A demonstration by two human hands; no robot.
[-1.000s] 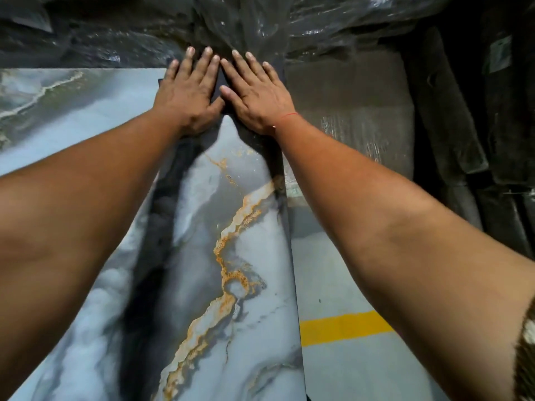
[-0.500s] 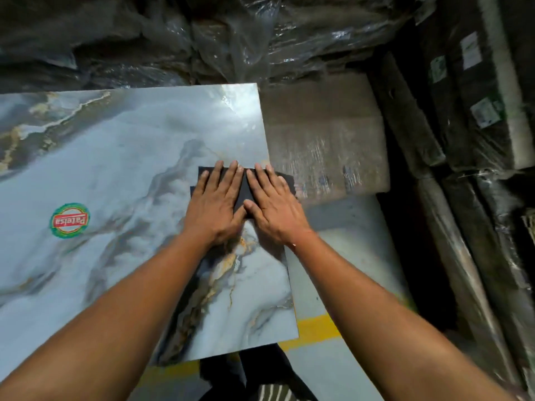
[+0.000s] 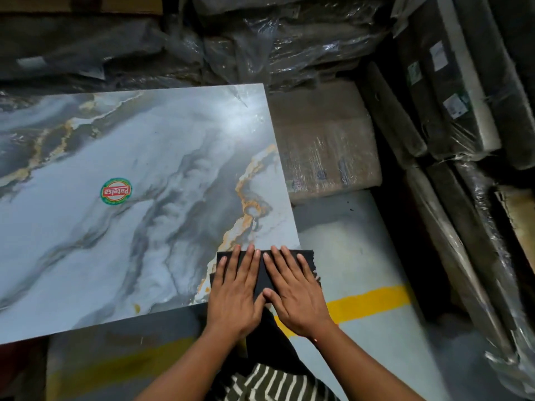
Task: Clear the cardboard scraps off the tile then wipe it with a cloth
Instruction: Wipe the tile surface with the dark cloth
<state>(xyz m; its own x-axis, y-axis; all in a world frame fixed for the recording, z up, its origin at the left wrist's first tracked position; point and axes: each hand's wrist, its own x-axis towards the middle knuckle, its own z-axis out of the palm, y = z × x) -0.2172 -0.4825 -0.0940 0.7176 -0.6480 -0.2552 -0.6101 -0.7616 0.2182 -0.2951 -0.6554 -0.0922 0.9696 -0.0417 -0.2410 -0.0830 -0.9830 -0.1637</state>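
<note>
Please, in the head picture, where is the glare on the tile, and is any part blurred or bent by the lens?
Head view: a white glare patch sits near the far right corner of the tile; the wrapped packs at the right edge look smeared and bowed by the wide lens; both hands on the cloth are fairly sharp.

A large glossy tile (image 3: pixel 121 198) with grey-blue marbling, gold veins and a round red-and-green sticker (image 3: pixel 116 190) lies flat, and a dark folded cloth (image 3: pixel 262 273) sits flat on its near right corner, overhanging the edge slightly.
</note>
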